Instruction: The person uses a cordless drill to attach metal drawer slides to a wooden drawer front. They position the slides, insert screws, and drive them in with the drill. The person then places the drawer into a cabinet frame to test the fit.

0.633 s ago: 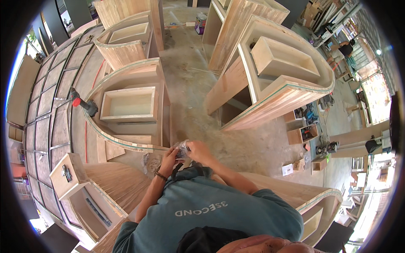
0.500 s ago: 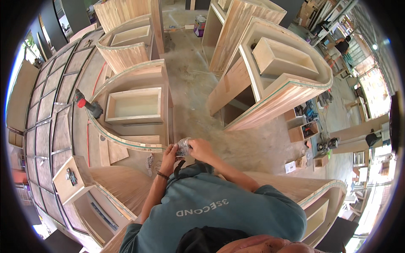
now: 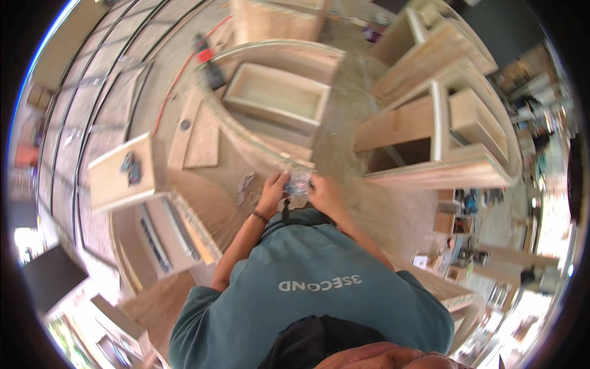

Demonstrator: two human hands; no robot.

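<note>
Between my two hands is a small clear plastic bag (image 3: 297,182) with shiny bits inside, too small to make out. My left hand (image 3: 274,186) pinches the bag's left side, a dark beaded bracelet at the wrist. The fingers of my right hand (image 3: 324,193) are closed on its right side, slightly blurred. Just beyond both hands is the near end of a curved wooden cabinet (image 3: 264,147). A pale wooden drawer box (image 3: 279,92) sits inside that cabinet. On its curved rim at the far left stands a black and red power drill (image 3: 209,61).
At left, a wooden box (image 3: 120,178) bears a small bundle of metal parts; an open compartment with metal drawer slides (image 3: 155,237) adjoins it. More curved cabinets (image 3: 448,166) stand at the right and far side. A red cord (image 3: 184,74) and dark metal frames (image 3: 101,117) lie at left.
My view has turned to the left, so the cabinets appear shifted right and rotated. Both hands still hold the plastic bag, which now looks spread flatter between them.
</note>
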